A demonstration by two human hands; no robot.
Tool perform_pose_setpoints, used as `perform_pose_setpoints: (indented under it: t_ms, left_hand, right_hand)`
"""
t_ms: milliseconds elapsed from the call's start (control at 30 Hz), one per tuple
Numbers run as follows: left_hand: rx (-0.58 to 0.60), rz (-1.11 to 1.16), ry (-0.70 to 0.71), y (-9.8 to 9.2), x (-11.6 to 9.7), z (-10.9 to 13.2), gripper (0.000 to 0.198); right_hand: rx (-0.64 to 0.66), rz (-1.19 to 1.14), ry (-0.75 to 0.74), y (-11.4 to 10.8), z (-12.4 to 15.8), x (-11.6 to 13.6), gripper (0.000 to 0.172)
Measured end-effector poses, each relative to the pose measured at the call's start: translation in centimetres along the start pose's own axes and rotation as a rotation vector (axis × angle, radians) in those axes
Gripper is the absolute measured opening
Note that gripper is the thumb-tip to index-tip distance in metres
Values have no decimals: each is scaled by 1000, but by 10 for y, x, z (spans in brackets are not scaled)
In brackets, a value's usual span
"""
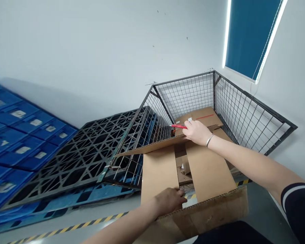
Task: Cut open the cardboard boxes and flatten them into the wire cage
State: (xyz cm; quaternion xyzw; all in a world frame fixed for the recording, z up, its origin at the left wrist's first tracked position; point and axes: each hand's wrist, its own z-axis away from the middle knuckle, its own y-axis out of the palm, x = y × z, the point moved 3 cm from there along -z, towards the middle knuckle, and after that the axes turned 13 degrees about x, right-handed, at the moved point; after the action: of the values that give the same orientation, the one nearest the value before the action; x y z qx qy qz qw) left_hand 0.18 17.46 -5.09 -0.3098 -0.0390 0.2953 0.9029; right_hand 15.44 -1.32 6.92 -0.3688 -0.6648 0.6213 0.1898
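Observation:
An opened cardboard box (158, 173) fills the space before me, its flaps spread and the floor showing through the gap between them. My right hand (197, 132) is closed at the far flap (152, 146), gripping a slim red tool (178, 126) with a pointed pale tip, which points left. I cannot make out whether the tool is a pen or a cutter. At the near side, my left hand (170, 200) has its fingers curled over the box's cardboard by the near flap (213, 211); the fingertips are partly hidden.
Beyond the box, a wire mesh cage (188, 95) with a dark frame contains more flat cardboard (205, 115). Black plastic pallets (91, 149) lie to its left, beside stacked blue bins (12, 135). Yellow-black tape (76, 227) marks the floor. A white wall stands behind.

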Motion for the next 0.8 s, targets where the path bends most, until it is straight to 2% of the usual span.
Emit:
perform_pose_setpoints:
  t_ms: [100,167,367,467,567,700,800]
  left_hand:
    - [29,-104,-63,-10,-8,13,30]
    - [19,-52,-121,-15,-13,27,29]
    - [26,100,-200,-10,-18,53,61]
    - [2,128,-239,-10,-15,63,51]
    - [-88,185,-323,-13,-10,80,40]
    - [-162,165,-465,-11,3,101,21]
    - [-176,121,-483,-5,10,106,20]
  right_hand:
    - [5,19,-8,8,1,-12,26]
    - [10,21,6,15,-2,-21,25]
    - [-6,40,40,28,-25,-27,36]
    - [6,12,49,33,-40,-26,34]
    - [3,-24,116,36,-46,-40,33]
    - [-53,-54,250,24,-34,-59,44]
    - [-174,-107,215,11,-9,-37,34]
